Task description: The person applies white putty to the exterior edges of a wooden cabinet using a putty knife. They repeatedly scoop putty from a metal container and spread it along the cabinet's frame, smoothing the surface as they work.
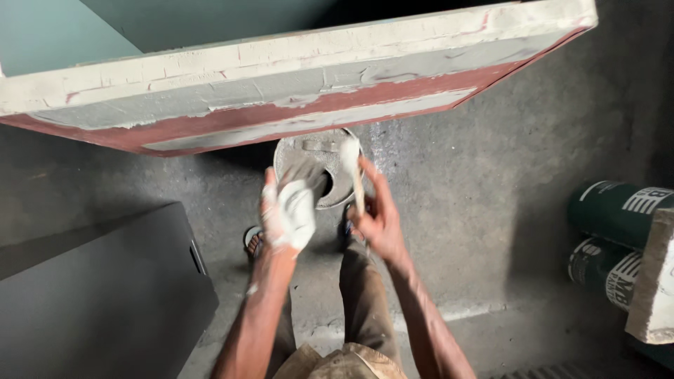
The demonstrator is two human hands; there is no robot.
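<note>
Lowest in the frame stand the person's brown trousers (361, 295), both forearms rising from there to mid-frame.

The left hand (288, 210), centre of frame, lies palm up and open, carrying a heaped lump of white putty (298, 210) smeared across the fingers; it grips nothing.

The right hand (379, 214), just right of it, is closed round the handle of a putty knife (351, 168), whose blade stands upward, coated white, its tip beside the putty on the left hand.

Directly below both hands, on the grey concrete floor (477, 210), sits a round metal tin (316, 165) holding grey-white filler. Sandalled feet (254, 242) show on either side of the tin.

Lower left: a dark grey cabinet (98, 295). Right edge: two green rolls (614, 231) lying stacked, partly hidden by a pale slab.

Farthest, across the upper frame: a tilted board (281, 91), red at the edges, patched with white and grey filler.
</note>
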